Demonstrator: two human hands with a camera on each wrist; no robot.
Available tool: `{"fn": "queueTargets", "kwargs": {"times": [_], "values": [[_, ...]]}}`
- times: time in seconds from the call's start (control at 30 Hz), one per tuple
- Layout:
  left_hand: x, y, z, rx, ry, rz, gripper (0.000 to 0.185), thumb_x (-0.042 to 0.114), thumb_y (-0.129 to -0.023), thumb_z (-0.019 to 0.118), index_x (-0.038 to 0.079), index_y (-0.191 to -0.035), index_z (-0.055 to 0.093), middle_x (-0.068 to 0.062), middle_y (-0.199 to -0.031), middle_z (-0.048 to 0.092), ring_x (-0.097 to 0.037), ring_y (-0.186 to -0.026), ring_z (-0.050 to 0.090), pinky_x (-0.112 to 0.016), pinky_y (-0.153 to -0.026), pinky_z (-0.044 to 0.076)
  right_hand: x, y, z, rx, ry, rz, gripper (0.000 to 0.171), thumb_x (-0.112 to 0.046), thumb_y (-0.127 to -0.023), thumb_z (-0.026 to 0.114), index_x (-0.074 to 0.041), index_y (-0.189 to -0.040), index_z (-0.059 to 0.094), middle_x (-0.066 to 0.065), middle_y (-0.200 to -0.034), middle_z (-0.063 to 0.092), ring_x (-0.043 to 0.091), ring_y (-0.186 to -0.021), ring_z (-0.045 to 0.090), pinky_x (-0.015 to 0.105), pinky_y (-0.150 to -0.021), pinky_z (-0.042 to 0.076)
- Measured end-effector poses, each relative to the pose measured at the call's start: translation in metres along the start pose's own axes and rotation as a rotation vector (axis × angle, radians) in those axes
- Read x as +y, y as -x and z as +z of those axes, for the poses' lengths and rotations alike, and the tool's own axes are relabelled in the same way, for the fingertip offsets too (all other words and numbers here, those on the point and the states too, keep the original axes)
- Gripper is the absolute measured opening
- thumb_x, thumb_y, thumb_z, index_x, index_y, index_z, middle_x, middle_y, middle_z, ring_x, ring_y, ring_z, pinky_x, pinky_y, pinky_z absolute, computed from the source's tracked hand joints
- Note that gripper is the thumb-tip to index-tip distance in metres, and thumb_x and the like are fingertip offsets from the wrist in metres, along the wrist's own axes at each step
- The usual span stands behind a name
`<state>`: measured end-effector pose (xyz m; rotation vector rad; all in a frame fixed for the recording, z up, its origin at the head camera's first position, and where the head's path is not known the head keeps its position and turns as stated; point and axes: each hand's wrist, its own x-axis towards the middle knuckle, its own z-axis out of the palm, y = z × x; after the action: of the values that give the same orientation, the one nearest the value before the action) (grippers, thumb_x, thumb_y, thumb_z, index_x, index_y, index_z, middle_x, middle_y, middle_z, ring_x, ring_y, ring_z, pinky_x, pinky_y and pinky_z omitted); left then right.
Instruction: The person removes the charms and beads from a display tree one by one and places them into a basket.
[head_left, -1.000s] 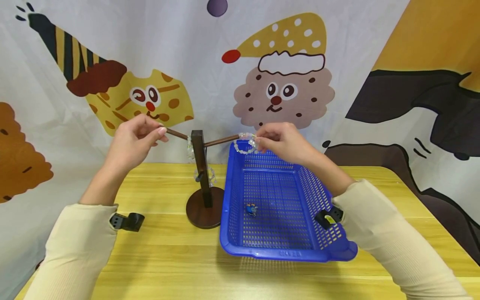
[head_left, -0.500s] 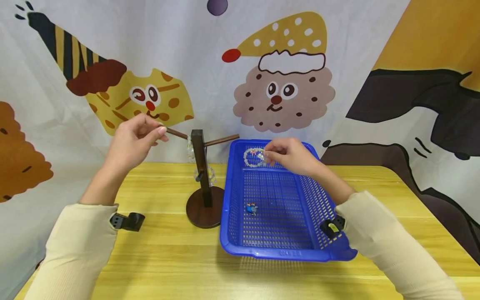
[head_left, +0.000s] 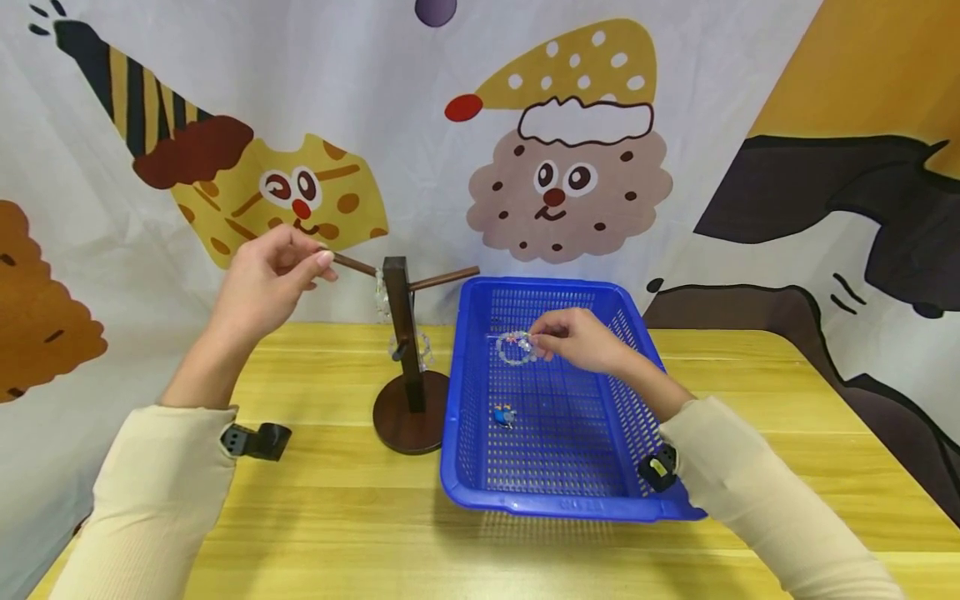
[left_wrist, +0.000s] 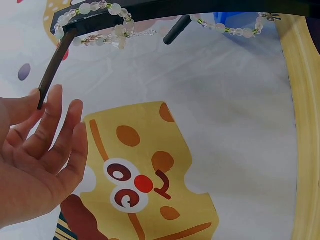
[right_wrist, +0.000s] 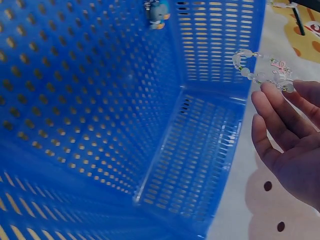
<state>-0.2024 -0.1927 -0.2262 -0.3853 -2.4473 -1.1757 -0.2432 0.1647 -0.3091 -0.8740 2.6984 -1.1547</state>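
My right hand [head_left: 577, 340] pinches a clear beaded bracelet [head_left: 514, 348] over the blue plastic basket [head_left: 555, 505]. In the right wrist view the bracelet [right_wrist: 245, 71] hangs from thumb and fingertips and bears a small pink charm. With thumb and finger, my left hand [head_left: 266, 283] grips the tip of the left peg of a dark wooden stand [head_left: 403, 333]. Another beaded bracelet [left_wrist: 92, 7] hangs on that peg, close to the post. A further bracelet [head_left: 424, 350] hangs on a lower peg. The upper right peg [head_left: 446, 278] of the stand is bare.
Inside the basket lies a small blue figure charm [head_left: 504, 416]. The stand's round base [head_left: 408, 421] is beside the basket's left wall on the wooden table [head_left: 315, 517]. A cartoon-printed cloth [head_left: 420, 183] hangs behind.
My right hand has drawn the bracelet off the upper right peg, then moved it right and down over the basket. My left hand has stayed on the left peg.
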Motion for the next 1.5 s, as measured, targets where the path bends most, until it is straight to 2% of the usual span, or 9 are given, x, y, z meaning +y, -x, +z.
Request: {"fn": "queueTargets", "kwargs": {"times": [0.1,0.33,0.57,0.8,1.07,1.27,1.5], "values": [[0.000,0.000,0.001,0.008,0.005,-0.013,0.021,0.020,-0.092,0.055,0.000,-0.097,0.057,-0.012,-0.084,0.067,0.005,-0.069,0.057,-0.014,-0.063,0.046,0.004,0.001,0.004,-0.012,-0.009,0.002,0.011,-0.002,-0.089,0.055,0.004,-0.091,0.065,0.013,-0.074,0.065,0.020,-0.065,0.061,0.028,-0.059,0.050],[0.000,0.000,0.001,0.011,0.021,-0.016,0.020,0.019,-0.092,0.056,-0.001,-0.097,0.057,-0.011,-0.083,0.067,0.005,-0.069,0.057,-0.014,-0.062,0.046,0.013,0.004,0.013,-0.086,0.009,0.010,0.010,-0.001,-0.088,0.056,0.003,-0.089,0.065,0.011,-0.072,0.063,0.031,-0.068,0.062,0.029,-0.059,0.051],[0.000,0.000,0.000,0.012,0.014,-0.009,0.020,0.019,-0.092,0.056,-0.001,-0.097,0.057,-0.012,-0.083,0.067,0.005,-0.068,0.057,-0.014,-0.062,0.046,0.015,0.005,0.018,-0.133,0.003,0.014,0.011,0.002,-0.086,0.057,0.004,-0.095,0.062,0.006,-0.070,0.063,0.029,-0.067,0.062,0.032,-0.061,0.052],[0.000,0.000,0.000,0.010,0.018,-0.010,0.020,0.018,-0.092,0.056,-0.001,-0.096,0.057,-0.011,-0.083,0.067,0.005,-0.069,0.057,-0.014,-0.062,0.046,0.011,0.004,0.015,-0.152,0.013,0.044,0.014,-0.002,-0.086,0.058,0.002,-0.100,0.061,0.001,-0.072,0.063,0.026,-0.070,0.062,0.032,-0.063,0.052],[0.001,0.000,0.001,0.010,0.003,-0.014,0.021,0.019,-0.092,0.055,0.000,-0.097,0.057,-0.013,-0.084,0.067,0.005,-0.069,0.057,-0.014,-0.062,0.046,0.001,0.000,0.006,-0.137,0.038,0.019,0.013,-0.002,-0.086,0.058,0.000,-0.098,0.062,0.001,-0.072,0.064,0.015,-0.067,0.060,0.030,-0.062,0.051],[0.000,0.000,0.001,0.010,0.004,-0.014,0.021,0.019,-0.092,0.055,0.000,-0.097,0.057,-0.013,-0.084,0.067,0.005,-0.069,0.057,-0.014,-0.062,0.046,-0.015,-0.004,-0.004,-0.125,0.058,-0.011,0.013,-0.005,-0.088,0.058,0.000,-0.099,0.062,0.001,-0.074,0.064,0.017,-0.068,0.061,0.029,-0.062,0.050],[0.001,0.000,0.001,0.006,0.005,-0.008,0.020,0.018,-0.092,0.055,-0.001,-0.097,0.057,-0.013,-0.084,0.066,0.005,-0.069,0.057,-0.014,-0.062,0.046,-0.038,-0.012,-0.013,-0.111,0.088,-0.089,0.013,-0.007,-0.089,0.058,-0.002,-0.100,0.062,0.000,-0.073,0.063,0.015,-0.068,0.059,0.029,-0.062,0.048]]}}
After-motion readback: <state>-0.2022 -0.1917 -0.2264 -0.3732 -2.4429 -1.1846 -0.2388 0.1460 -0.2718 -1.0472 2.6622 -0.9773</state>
